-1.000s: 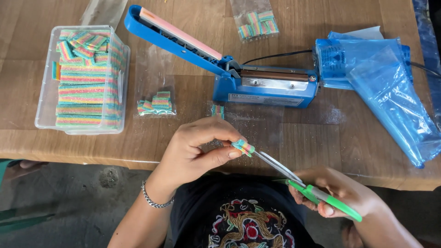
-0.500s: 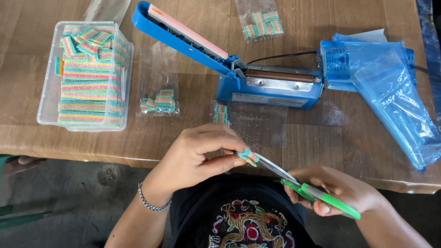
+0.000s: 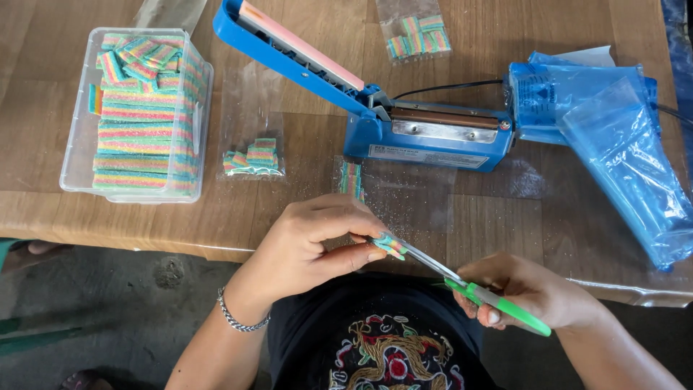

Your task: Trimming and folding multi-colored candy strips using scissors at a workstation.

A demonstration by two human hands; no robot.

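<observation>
The left hand [image 3: 303,245] pinched a small rainbow-striped sour candy strip [image 3: 390,245] between thumb and forefinger, just over the tabletop's near edge. The right hand [image 3: 530,289] closed its fingers around the green plastic handles of a pair of scissors [image 3: 462,282], whose thin steel blades met the candy at its 4 o'clock end. Whether the blades were parted or shut was too small to tell.

The candy looked soft, light and sugar-coated, so likely bendy and a little gritty or sticky; holding it close behind the cut line, as the fingertips did, would keep it from flopping.

On the wooden tabletop [image 3: 491,231], at 10 o'clock from the hands, stood a clear plastic tub of stacked rainbow strips [image 3: 137,115]. At 12 o'clock lay a small clear bag of cut pieces [image 3: 253,155] and a blue impulse heat sealer [image 3: 404,123] with its arm raised. A stack of blue plastic bags [image 3: 613,137] lay at 2 o'clock, and another filled clear bag [image 3: 419,36] beyond the sealer.
</observation>
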